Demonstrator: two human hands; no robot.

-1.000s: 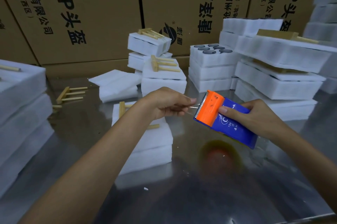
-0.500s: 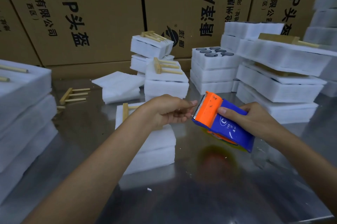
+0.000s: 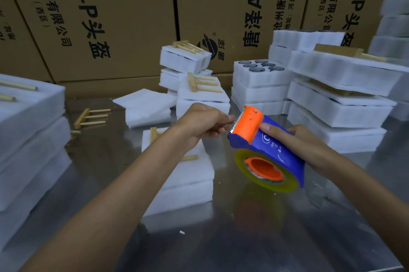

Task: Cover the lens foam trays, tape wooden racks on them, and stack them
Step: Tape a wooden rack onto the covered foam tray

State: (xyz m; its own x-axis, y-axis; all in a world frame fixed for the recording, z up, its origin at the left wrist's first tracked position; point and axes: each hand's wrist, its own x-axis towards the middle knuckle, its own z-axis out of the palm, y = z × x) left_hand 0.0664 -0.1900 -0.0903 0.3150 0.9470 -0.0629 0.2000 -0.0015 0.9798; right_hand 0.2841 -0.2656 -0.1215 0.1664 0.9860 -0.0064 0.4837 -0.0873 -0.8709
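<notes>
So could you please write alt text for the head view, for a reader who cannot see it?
The right hand holds a tape dispenser while the left hand pinches at its toothed edge, above a foam tray with a wooden rack on it.

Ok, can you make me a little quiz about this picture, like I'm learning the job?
1. True or false: the right hand holds the tape dispenser.
2. What colour is the dispenser's cutter end: A green, B orange, C white?
3. What lies on the foam stack under the left arm?

Key: 1 true. 2 B. 3 A wooden rack. The left hand pinches at the cutter.
</notes>
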